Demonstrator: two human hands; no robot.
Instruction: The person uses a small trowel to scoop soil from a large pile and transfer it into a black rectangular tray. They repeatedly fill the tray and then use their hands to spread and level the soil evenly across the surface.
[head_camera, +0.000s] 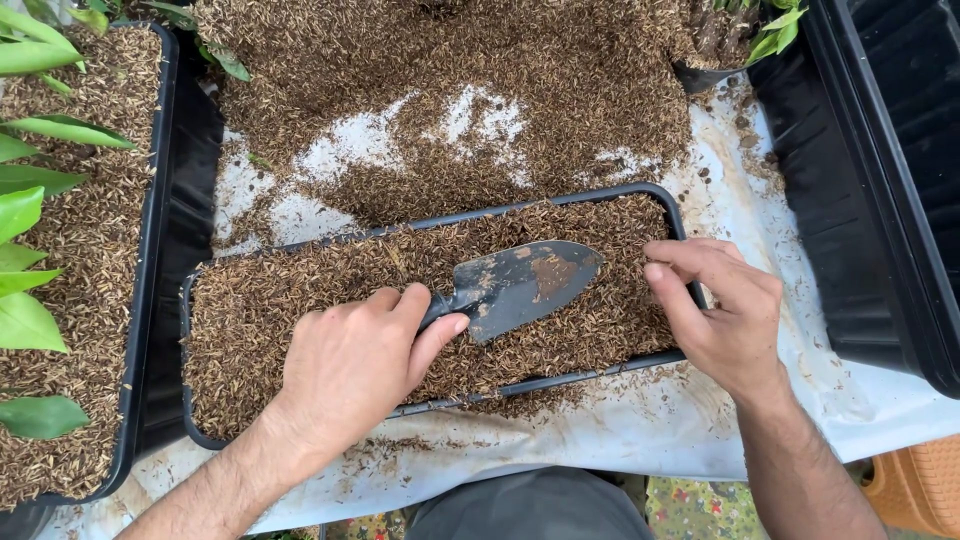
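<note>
My left hand (352, 362) is closed around the handle of a small dark garden trowel (520, 285). The trowel's blade lies flat on the brown husk filling, pointing right. The husks fill a black rectangular tray (186, 330) in front of me. My right hand (722, 310) rests on the tray's right end, fingers together and touching the husks near the rim, about a hand's width from the blade tip. It holds nothing.
A heap of loose husks (450, 90) covers the white sheet (700, 420) behind the tray. Another husk-filled black tray (150, 200) with green leaves (25, 210) stands at left. Empty black trays (880, 180) sit at right. An orange basket (915, 485) shows bottom right.
</note>
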